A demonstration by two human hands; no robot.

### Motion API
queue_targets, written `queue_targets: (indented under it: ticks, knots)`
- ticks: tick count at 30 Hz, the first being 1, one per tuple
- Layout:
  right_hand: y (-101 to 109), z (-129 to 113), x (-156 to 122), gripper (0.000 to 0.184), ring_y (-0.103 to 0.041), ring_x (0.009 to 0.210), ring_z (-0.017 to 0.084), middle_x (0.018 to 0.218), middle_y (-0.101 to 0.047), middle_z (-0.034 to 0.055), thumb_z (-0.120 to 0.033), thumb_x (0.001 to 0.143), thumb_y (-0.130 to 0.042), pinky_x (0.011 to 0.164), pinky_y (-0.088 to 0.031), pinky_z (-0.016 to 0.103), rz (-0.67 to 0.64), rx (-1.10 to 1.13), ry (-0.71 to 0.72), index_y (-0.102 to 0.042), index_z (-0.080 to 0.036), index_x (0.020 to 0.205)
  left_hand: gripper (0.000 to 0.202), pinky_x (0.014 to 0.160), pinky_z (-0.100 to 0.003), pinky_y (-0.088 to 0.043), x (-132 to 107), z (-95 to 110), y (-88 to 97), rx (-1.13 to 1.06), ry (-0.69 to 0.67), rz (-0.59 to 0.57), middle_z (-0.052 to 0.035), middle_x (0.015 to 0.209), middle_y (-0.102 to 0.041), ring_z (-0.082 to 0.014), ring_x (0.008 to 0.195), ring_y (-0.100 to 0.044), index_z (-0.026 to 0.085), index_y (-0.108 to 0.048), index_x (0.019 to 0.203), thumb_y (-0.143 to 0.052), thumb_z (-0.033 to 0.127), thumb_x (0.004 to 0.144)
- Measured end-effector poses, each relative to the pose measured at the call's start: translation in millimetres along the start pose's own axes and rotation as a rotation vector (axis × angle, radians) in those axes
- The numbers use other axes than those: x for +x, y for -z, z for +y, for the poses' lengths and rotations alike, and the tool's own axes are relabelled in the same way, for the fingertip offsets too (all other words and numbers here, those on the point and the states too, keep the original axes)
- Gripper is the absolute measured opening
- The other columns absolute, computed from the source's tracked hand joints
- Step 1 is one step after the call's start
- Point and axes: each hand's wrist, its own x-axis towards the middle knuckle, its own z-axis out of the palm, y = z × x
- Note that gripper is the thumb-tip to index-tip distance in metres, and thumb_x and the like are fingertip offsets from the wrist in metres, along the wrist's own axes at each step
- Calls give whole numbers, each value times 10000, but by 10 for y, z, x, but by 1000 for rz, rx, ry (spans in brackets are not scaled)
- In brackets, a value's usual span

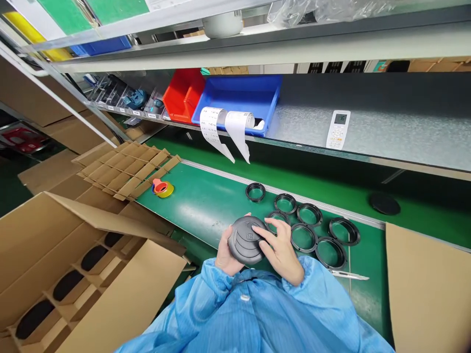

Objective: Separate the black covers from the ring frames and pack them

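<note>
A round black cap [246, 241] with curved ridges and a small raised mark is held in front of my chest. My left hand [225, 252] grips it from the left side, with the fingers partly hidden beneath. My right hand [281, 250] rests its outstretched fingertips on the cap's top, the fingers apart. Just beyond and to the right lie several black rings [303, 237] on the green table [206, 196]. A slim silver utility knife [349, 275] lies near the right sleeve.
An open carton [121, 294] with black round pieces in its compartments stands at the left. Cardboard dividers [128, 164] and tape rolls [162, 188] lie on the table's left end. A flat black disc [384, 203] and cardboard sheet [427, 289] are at right. A shelf overhead bears a blue bin [239, 90].
</note>
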Motion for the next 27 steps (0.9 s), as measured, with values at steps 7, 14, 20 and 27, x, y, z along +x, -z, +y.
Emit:
queue_targets:
  ticks: [7,14,20,27]
  knots:
    - [-173,-62,54,407,-283,1327,315,1391,-426,78,-445,1029,-344,1125,-313,549,-69,-23,64,-683,-286,1191,720,1073,-457,-414,-126,-15,95,14,36,-12,-83,1299,-636,-285,1191,-590,257,-398,1485,-618,492,841]
    - [-242,-74,67,553,-333,1319,286,1306,-516,84,-518,1038,-240,1134,-309,515,-81,138,46,-719,-242,1038,811,990,-530,-457,-193,-7,155,43,121,-36,-84,1164,-669,-293,964,-670,284,-375,1500,-678,529,788]
    - [-170,-137,75,555,-421,1276,259,1296,-543,90,-539,1037,-235,1114,-332,489,-11,285,-143,-711,-263,1112,800,968,-534,-449,-164,20,118,-9,117,-63,-128,1172,-672,-319,1014,-661,276,-335,1517,-604,608,840]
    - [-251,-100,-3,552,-422,1291,265,1338,-536,83,-543,1035,-242,1126,-328,492,-44,269,-190,-697,-275,1194,762,917,-504,-484,-126,58,210,-62,146,3,-125,1117,-690,-297,947,-675,260,-375,1498,-577,619,857]
